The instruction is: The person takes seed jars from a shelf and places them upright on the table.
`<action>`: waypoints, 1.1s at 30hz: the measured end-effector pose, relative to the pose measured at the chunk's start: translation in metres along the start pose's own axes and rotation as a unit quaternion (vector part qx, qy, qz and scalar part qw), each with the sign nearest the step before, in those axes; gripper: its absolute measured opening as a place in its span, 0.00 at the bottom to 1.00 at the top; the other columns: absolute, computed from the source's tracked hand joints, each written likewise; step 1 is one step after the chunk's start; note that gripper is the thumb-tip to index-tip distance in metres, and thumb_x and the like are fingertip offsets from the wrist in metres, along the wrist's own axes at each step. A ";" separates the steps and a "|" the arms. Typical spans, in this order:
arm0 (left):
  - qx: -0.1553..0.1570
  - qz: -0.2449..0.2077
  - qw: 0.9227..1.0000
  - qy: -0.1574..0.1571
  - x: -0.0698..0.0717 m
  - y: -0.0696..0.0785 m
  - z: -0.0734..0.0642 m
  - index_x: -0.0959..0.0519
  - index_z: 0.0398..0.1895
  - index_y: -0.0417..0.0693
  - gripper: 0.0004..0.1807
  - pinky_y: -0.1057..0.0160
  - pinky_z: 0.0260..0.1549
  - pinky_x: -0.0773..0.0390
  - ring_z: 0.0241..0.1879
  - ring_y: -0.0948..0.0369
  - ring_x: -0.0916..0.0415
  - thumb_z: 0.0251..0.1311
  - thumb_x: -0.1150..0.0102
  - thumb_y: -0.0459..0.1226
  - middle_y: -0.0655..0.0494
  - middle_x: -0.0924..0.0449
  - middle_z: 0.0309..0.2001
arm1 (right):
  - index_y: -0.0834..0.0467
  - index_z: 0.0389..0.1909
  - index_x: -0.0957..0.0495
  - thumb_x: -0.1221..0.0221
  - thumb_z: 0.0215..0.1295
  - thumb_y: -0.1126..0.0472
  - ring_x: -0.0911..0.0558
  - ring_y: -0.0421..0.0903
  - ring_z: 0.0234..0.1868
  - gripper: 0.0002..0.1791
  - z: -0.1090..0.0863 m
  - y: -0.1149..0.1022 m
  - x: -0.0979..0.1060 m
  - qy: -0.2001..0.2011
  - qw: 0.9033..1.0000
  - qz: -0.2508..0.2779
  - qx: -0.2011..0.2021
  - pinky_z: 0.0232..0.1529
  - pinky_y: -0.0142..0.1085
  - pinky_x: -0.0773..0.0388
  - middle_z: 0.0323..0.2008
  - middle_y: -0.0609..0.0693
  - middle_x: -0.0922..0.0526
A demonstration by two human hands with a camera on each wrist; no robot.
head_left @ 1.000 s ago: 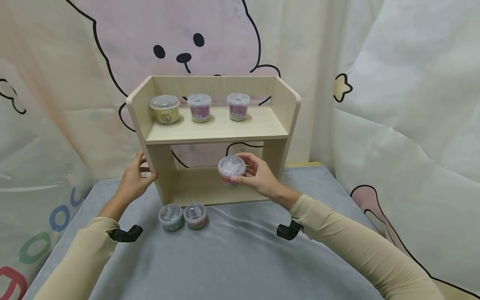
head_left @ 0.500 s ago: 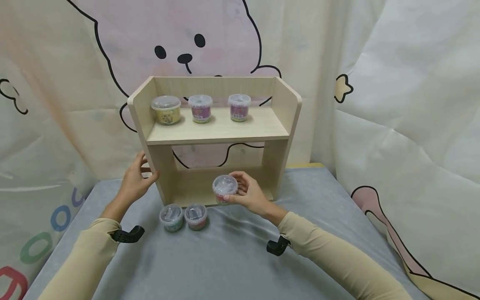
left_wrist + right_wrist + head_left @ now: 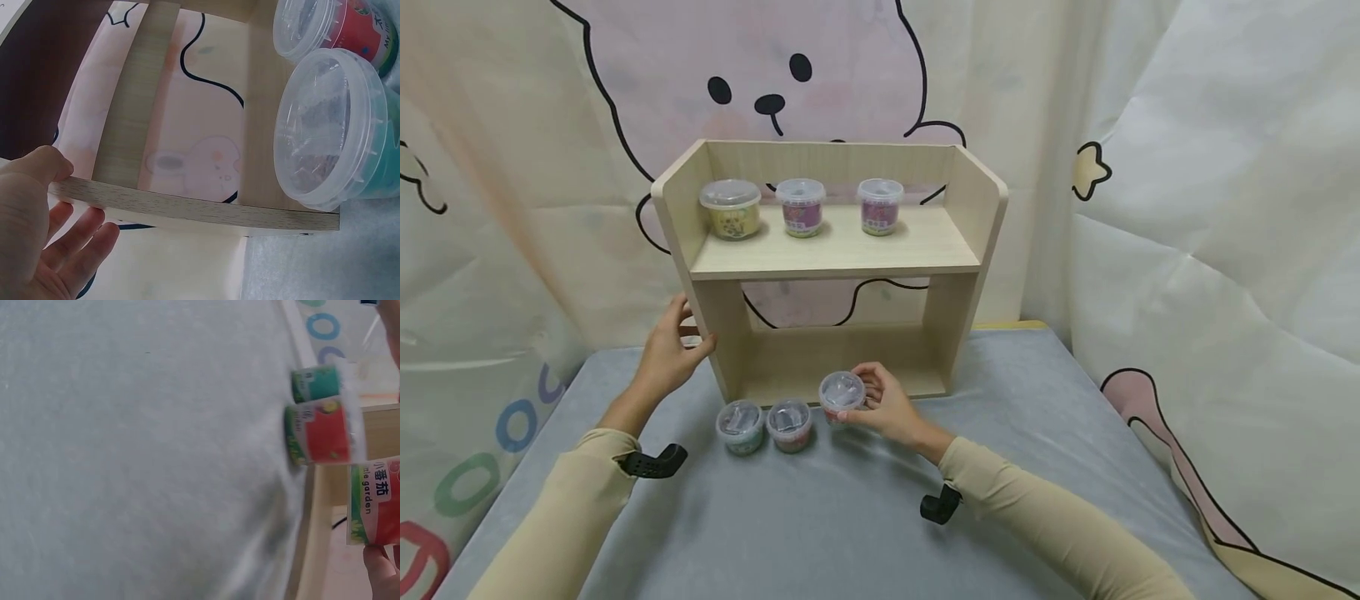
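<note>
just below the middle of the head view, the right hand [image 3: 891, 412] grips a red-labelled cup [image 3: 841, 392], its fingers and thumb on the cup's side and the clear lid uppermost. this cup is in front of the lower edge of the wooden shelf [image 3: 842, 260]; whether its base touches the worktop [image 3: 805, 525] cannot be told. in the right wrist view it shows at the right edge, cut off by the frame, its red and green label bearing the word "garden".

left of centre in the head view, the left hand [image 3: 668, 354] holds the shelf's side panel between thumb and fingers; the left wrist view shows this at the lower left.

in the lower middle of the head view, a teal cup [image 3: 741, 428] and a second red cup [image 3: 789, 426] stand just beside each other on the worktop, at the shelf's front.

on the upper board, a wider yellow cup [image 3: 732, 218] is at the left, a purple cup [image 3: 802, 217] near the middle and another purple cup [image 3: 880, 215] further right, all upright and lidded.
</note>
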State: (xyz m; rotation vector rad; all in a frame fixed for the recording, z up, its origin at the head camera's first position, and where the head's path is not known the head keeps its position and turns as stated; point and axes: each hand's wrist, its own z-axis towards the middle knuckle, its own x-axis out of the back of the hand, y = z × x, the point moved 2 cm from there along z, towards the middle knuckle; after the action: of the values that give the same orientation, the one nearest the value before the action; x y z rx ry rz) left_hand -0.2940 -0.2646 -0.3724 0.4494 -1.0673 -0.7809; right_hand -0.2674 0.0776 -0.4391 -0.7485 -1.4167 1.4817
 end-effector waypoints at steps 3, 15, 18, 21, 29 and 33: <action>-0.001 0.002 1.000 0.000 0.001 0.001 0.000 0.48 0.80 0.52 0.44 0.33 0.43 0.17 0.52 0.30 0.22 0.64 0.40 0.28 0.28 0.36 0.70 | 0.65 0.62 0.36 0.29 0.54 0.74 0.20 0.50 0.58 0.36 -0.001 0.009 -0.006 0.002 1.000 0.003 -0.006 0.61 0.37 0.20 0.62 0.65 0.26; 0.003 -0.003 1.000 -0.002 0.005 0.003 0.001 0.49 0.81 0.53 0.45 0.33 0.43 0.17 0.53 0.30 0.22 0.64 0.40 0.28 0.28 0.36 0.71 | 0.67 0.60 0.37 0.29 0.53 0.74 0.19 0.58 0.59 0.36 0.000 0.026 -0.026 0.035 0.999 -0.014 -0.026 0.54 0.33 0.20 0.60 0.66 0.28; 0.004 -0.003 1.000 -0.004 0.005 0.003 0.002 0.49 0.81 0.53 0.45 0.33 0.43 0.17 0.53 0.31 0.22 0.64 0.40 0.28 0.28 0.36 0.71 | 0.67 0.60 0.38 0.28 0.53 0.74 0.20 0.60 0.61 0.37 -0.001 0.028 -0.026 0.040 0.999 -0.021 -0.026 0.55 0.34 0.20 0.60 0.66 0.29; 0.006 -0.002 1.000 -0.006 0.005 0.003 0.002 0.50 0.81 0.53 0.45 0.33 0.44 0.17 0.54 0.31 0.22 0.64 0.40 0.28 0.28 0.36 0.71 | 0.68 0.60 0.39 0.28 0.52 0.74 0.21 0.60 0.62 0.38 -0.003 0.031 -0.026 0.040 0.999 -0.021 -0.030 0.57 0.36 0.21 0.60 0.65 0.31; 0.004 -0.009 1.000 -0.008 0.003 0.002 -0.001 0.50 0.81 0.54 0.45 0.33 0.44 0.17 0.53 0.30 0.22 0.64 0.40 0.28 0.28 0.36 0.71 | 0.65 0.60 0.38 0.27 0.54 0.69 0.21 0.62 0.63 0.37 -0.009 0.038 -0.027 0.030 0.998 -0.050 -0.037 0.62 0.48 0.21 0.63 0.67 0.31; -0.001 -0.013 1.000 -0.003 0.000 0.001 -0.002 0.49 0.80 0.54 0.45 0.33 0.43 0.17 0.53 0.30 0.22 0.64 0.40 0.28 0.29 0.36 0.71 | 0.63 0.62 0.39 0.29 0.57 0.68 0.24 0.63 0.66 0.37 -0.012 0.040 -0.027 0.018 0.997 -0.054 -0.043 0.64 0.49 0.22 0.66 0.67 0.32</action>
State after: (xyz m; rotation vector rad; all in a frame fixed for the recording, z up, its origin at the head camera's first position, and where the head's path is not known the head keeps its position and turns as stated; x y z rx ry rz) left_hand -0.2921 -0.2642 -0.3720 0.4592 -1.0685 -0.8063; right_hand -0.2545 0.0615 -0.4844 -0.7363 -1.4785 1.3255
